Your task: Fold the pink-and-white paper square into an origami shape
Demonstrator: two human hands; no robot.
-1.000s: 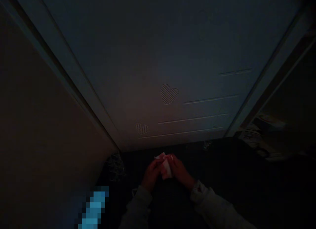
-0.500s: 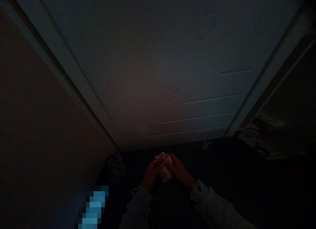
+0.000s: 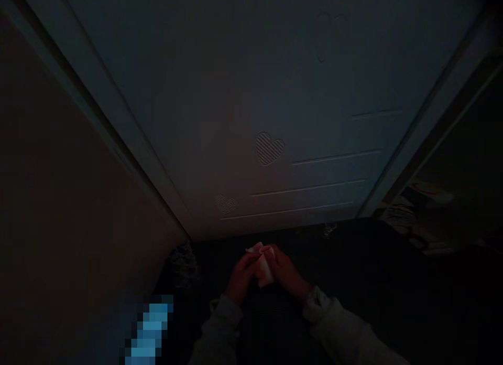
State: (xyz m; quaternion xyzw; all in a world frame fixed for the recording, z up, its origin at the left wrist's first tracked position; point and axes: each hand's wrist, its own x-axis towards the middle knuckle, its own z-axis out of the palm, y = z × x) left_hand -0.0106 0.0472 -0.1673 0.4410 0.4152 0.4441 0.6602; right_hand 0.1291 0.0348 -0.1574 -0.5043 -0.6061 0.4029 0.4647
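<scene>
Faced a broad pale panel (image 3: 212,108), dim and door-like, marked with 2 striped hearts (image 3: 269,149) and 4 long grooves (image 3: 308,188). Made out a brownish wall (image 3: 70,186) on the left, slanting down to meet the panel's framed edge. Looked down on a black surface (image 3: 275,333) at the panel's foot, too dark to read for texture. Noticed at right, past a pale upright strip (image 3: 430,116), a jumble of light and dark things (image 3: 401,213), too murky to name. Saw a light left sleeve (image 3: 220,323) and right sleeve (image 3: 346,328) coming in from the bottom edge, angled inward, likely so as to meet at 1 spot. Caught a blue patch (image 3: 147,333) at lower left, blocked into squares and so impossible to identify.

Held the left hand (image 3: 240,280) and right hand (image 3: 290,275) close together over the surface, resting on it or not, could not tell. Had the fingers of each curled inward, closed on opposite sides of the same thing. Found a tangle of thin strands (image 3: 184,265) near the wall's corner, perhaps tucked there to stay out of the way. Gripped between the hands a folded pink-and-white piece (image 3: 264,270), paper or thin cloth, presumably pinched from 2 sides to keep the folds from springing open. Spotted last a small pale curl (image 3: 329,229) beside the panel's foot.
</scene>
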